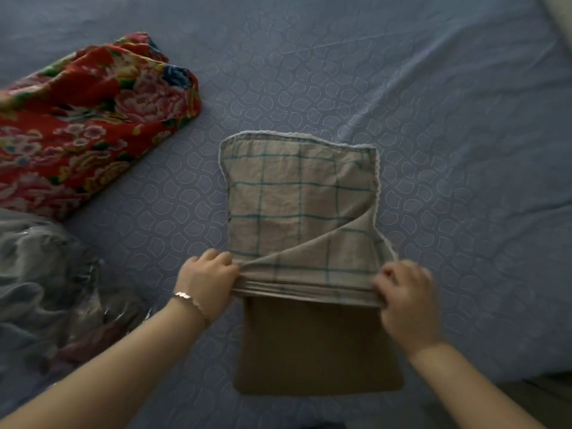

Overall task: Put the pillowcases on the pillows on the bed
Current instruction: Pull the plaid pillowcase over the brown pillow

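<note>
- Two hands are closed on the bunched open edge of the checked pillowcase point(300, 209): left hand point(207, 278) at 9 o'clock, right hand point(405, 292) at 3 o'clock.
- About half of the brown pillow point(318, 348) is left uncovered toward 6 o'clock, on the blue bed sheet point(448, 119).

- Two bare forearms w/ no sleeves in view, entering from the bottom edge.
- Left hand point(208, 278): a thin, pale, shiny bracelet point(189, 300) sits at the wrist, w/ small bead-like or chain links; detail is blurred.
- Right hand point(405, 300): nothing worn at the wrist; no rings visible, though the hand is motion-blurred.
- No watch or gloves on either hand.
</note>
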{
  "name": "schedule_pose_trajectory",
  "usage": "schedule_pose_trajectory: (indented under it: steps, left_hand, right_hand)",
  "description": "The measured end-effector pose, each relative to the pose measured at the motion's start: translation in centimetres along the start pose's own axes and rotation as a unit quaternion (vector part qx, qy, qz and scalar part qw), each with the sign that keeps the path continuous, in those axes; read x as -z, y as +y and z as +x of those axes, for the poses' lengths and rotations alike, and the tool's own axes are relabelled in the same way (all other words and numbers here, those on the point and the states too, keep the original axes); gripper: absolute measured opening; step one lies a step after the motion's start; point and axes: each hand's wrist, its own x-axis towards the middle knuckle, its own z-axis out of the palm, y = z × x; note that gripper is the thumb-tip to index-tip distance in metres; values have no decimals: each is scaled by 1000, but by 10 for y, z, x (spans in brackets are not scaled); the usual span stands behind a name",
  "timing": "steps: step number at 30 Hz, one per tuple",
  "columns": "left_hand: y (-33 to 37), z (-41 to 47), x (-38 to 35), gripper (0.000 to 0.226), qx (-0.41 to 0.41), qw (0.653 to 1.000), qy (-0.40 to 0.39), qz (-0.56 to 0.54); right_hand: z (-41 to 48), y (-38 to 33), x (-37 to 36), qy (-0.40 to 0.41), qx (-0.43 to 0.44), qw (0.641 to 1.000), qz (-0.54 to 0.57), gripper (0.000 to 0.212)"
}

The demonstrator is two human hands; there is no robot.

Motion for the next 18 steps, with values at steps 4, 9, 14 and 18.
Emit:
schedule_pose_trajectory:
  steps: [4,9,14,18]
  left_hand:
    - [27,-31,-21,8,-116,967,-222,36]
    - [45,-29,-34,29,60,850,-519,-71]
    - [22,13,-24,12,344,863,-198,-313]
    - [27,45,-11,56,411,769,-156,-464]
  right_hand:
    - [-56,-8,-6,-177,68,982,-3,22]
    - [-20,5,-8,-379,-305,811,326,31]
    - [2,4,-29,-288,-533,685,404,75]
    - [12,-25,-36,-256,-558,672,415,56]
